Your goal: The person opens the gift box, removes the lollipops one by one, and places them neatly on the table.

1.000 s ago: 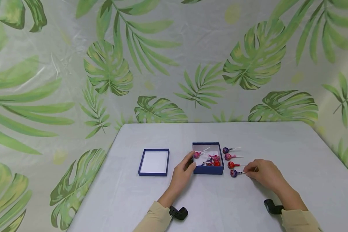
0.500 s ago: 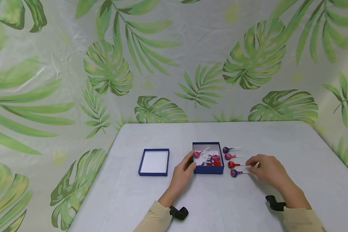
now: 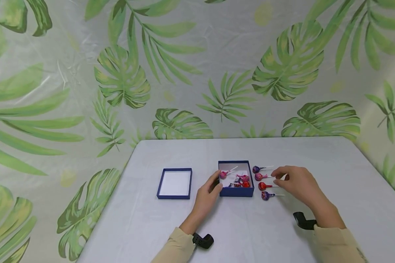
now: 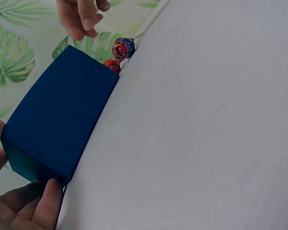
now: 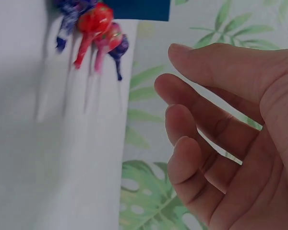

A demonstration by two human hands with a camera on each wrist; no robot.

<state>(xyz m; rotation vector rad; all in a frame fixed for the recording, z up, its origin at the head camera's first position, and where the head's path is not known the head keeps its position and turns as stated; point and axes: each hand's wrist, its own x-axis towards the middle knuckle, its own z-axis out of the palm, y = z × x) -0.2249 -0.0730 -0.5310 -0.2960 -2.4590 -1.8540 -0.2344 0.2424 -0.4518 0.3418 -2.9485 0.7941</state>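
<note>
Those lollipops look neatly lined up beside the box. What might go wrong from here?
The right hand is close to the sticks of the lined-up lollipops, so a brush might knock them crooked. The left hand touches the box, which stands close to them; a nudge might slide it into their heads.

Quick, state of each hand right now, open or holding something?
Left hand: holding the blue box at its left side.
Right hand: open, fingers loosely bent, holding nothing.

1. Left hand (image 3: 205, 194): thumb spread from fingers; left forearm (image 3: 177, 244) slants forward, rightward
2. Right hand (image 3: 297, 182): fingers (image 5: 197, 103) loosely bent, thumb (image 5: 216, 64) apart from index fingertip; right forearm (image 3: 335, 241) slants forward, leftward
</note>
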